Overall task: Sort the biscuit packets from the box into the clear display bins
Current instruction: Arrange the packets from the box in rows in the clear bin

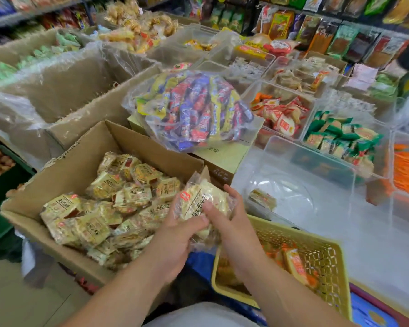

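An open cardboard box [80, 159] at lower left holds several yellow biscuit packets [109, 208]. Both hands hold a bunch of these packets [198, 197] over the box's right corner. My left hand [177, 234] grips the bunch from below and the left. My right hand [227, 215] curls round it from the right, thumb on top. To the right stands a large clear display bin [335, 168] with one small packet [262, 198] lying on its floor.
A yellow plastic basket [326, 256] with orange packets sits under my right forearm. A clear bag of mixed sweets [194, 109] lies on a closed carton behind the box. More clear bins with red and green packets [340, 135] stand further right. Lined cartons fill the left.
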A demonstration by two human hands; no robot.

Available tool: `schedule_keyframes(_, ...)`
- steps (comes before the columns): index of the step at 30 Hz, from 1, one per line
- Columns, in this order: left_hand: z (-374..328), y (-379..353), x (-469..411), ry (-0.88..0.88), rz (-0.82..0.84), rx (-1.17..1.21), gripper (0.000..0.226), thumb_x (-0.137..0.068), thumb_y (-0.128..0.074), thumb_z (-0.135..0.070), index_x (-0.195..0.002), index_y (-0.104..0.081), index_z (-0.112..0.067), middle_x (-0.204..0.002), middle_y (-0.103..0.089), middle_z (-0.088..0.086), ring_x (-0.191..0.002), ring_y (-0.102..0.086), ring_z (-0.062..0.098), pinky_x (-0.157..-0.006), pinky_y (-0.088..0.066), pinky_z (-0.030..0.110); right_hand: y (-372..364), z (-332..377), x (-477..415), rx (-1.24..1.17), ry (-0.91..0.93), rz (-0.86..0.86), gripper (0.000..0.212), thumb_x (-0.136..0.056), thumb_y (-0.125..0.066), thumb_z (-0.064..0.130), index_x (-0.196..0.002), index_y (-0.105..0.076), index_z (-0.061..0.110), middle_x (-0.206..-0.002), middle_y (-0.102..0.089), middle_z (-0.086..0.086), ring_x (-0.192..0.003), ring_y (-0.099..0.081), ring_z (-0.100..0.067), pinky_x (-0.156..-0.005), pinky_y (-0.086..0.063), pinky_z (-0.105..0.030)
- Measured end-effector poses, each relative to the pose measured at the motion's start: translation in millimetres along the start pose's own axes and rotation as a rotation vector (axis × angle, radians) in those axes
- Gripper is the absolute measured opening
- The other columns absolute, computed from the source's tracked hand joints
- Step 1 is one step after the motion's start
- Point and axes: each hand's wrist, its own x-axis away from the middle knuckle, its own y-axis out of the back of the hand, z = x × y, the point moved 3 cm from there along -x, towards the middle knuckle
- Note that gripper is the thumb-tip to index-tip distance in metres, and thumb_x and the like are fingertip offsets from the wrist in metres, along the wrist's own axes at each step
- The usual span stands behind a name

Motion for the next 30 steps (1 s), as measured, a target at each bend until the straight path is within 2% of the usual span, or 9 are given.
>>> schedule_keyframes(6, 22.2, -44.3, -5.2, -0.043, 0.046, -0.148, 0.095, -0.068, -0.082, 0.008, -0.144, -0.049, -0.04, -0.131, -0.071, 0.0, -0.12, -0.069, 0.027, -0.089, -0.061, 0.05, 71.0, -6.3, -3.6, -0.192, -0.064, 0.022, 0.089, -0.048, -0.092, 0.066, -0.127, -0.05, 0.059, -0.13, -0.068, 0.003, -0.11, -0.072, -0.025, -0.09, -0.058, -0.056)
schedule_keyframes(11, 34.0, -63.9, -13.2, -0.063, 0.0, -0.221, 0.101, -0.074, -0.072, 0.024, -0.148, -0.045, -0.039, -0.115, -0.075, -0.018, -0.108, -0.074, 0.022, -0.081, -0.064, 0.041, 116.0, -6.0, -13.8, -0.247, -0.08, 0.137, 0.076, -0.067, -0.09, 0.056, -0.129, -0.048, 0.059, -0.131, -0.068, 0.005, -0.114, -0.07, -0.024, -0.093, -0.058, -0.05)
schedule_keyframes(16, 30.2, -72.3, -28.0, -0.118, -0.108, -0.292, 0.097, -0.077, -0.079, 0.012, -0.14, -0.048, -0.056, -0.118, -0.069, -0.027, -0.11, -0.073, 0.015, -0.084, -0.063, 0.041, 149.1, -5.2, -29.8, -0.048, -0.019, -0.033, 0.101, -0.052, -0.082, 0.08, -0.139, -0.036, 0.059, -0.133, -0.056, 0.015, -0.115, -0.065, -0.009, -0.101, -0.053, -0.046)
schedule_keyframes(19, 26.6, -75.3, -37.2, -0.179, -0.143, -0.341, 0.1, -0.08, -0.081, 0.008, -0.138, -0.046, -0.066, -0.128, -0.042, -0.049, -0.114, -0.062, -0.01, -0.09, -0.061, 0.036, 162.6, -3.6, -36.4, 0.102, 0.023, -0.09, 0.059, -0.076, -0.075, 0.066, -0.125, -0.043, 0.068, -0.12, -0.054, 0.021, -0.097, -0.067, 0.001, -0.079, -0.057, -0.03)
schedule_keyframes(21, 27.9, -78.5, -45.6, -0.194, -0.145, -0.408, 0.101, -0.082, -0.08, 0.008, -0.134, -0.045, -0.071, -0.124, -0.045, -0.056, -0.111, -0.056, -0.021, -0.08, -0.06, 0.023, 166.4, -4.1, -39.5, 0.115, -0.001, -0.082, 0.042, -0.089, -0.065, 0.061, -0.125, -0.047, 0.069, -0.129, -0.053, 0.023, -0.107, -0.062, 0.002, -0.086, -0.055, -0.031)
schedule_keyframes(24, 32.1, -82.7, -57.5, -0.186, -0.139, -0.543, 0.104, -0.079, -0.081, 0.005, -0.133, -0.04, -0.075, -0.12, -0.04, -0.061, -0.106, -0.051, -0.03, -0.073, -0.055, 0.013, 167.3, -3.9, -40.8, 0.017, -0.091, 0.01, 0.074, -0.073, -0.052, 0.091, -0.14, -0.044, 0.06, -0.15, -0.046, 0.024, -0.137, -0.047, -0.008, -0.111, -0.044, -0.046)
schedule_keyframes(26, 35.5, -86.6, -64.6, -0.201, -0.106, -0.676, 0.107, -0.077, -0.085, -0.003, -0.138, -0.033, -0.075, -0.121, -0.037, -0.064, -0.103, -0.048, -0.033, -0.072, -0.049, 0.004, 170.0, -4.4, -42.4, -0.015, -0.187, 0.093, 0.105, -0.049, -0.049, 0.106, -0.143, -0.041, 0.06, -0.151, -0.044, 0.026, -0.139, -0.046, -0.014, -0.102, -0.048, -0.042)
schedule_keyframes(27, 38.4, -86.7, -68.9, -0.202, -0.08, -0.69, 0.108, -0.076, -0.086, -0.007, -0.14, -0.031, -0.074, -0.122, -0.038, -0.063, -0.113, -0.049, -0.027, -0.08, -0.051, 0.008, 172.2, -3.1, -43.8, -0.004, -0.205, 0.133, 0.108, -0.044, -0.052, 0.106, -0.142, -0.041, 0.062, -0.149, -0.044, 0.029, -0.136, -0.048, -0.012, -0.094, -0.05, -0.035)
schedule_keyframes(30, 44.6, -87.8, -78.6, -0.115, -0.023, -0.607, 0.108, -0.068, -0.087, -0.019, -0.144, -0.031, -0.07, -0.128, -0.041, -0.056, -0.139, -0.049, 0.02, -0.101, -0.052, 0.054, 186.0, 0.2, -53.5, 0.085, -0.198, 0.213, 0.091, -0.06, -0.072, 0.083, -0.143, -0.041, 0.06, -0.14, -0.055, 0.03, -0.123, -0.059, -0.001, -0.093, -0.056, -0.035)
